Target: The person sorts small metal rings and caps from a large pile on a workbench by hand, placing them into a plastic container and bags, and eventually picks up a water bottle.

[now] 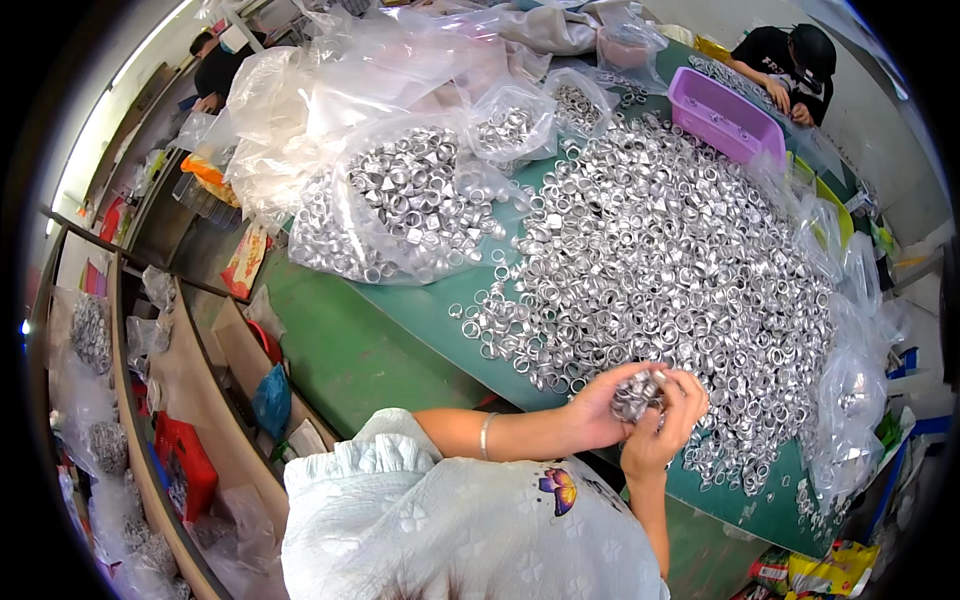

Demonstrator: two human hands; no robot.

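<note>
A small handful of silver-coloured metal rings [635, 396] is cupped between my two hands at the near edge of a big heap. My left hand [596, 408] curls under and around these rings from the left. From the right, the bent fingers of my right hand [672, 418] close against the same handful, and they partly hide it. Just beyond both hands spreads the heap of loose silver rings [660, 260] on the green tabletop [420, 318]. Whether my right fingers pinch a single ring is hard to see.
Clear plastic bags of rings [400, 200] stand at the table's far left. A purple basket [725, 118] sits at the back right, near a co-worker [790, 70]. Another person [222, 68] is at the far left. Wooden shelving [215, 440] runs along my left; crumpled clear plastic [855, 385] lies right.
</note>
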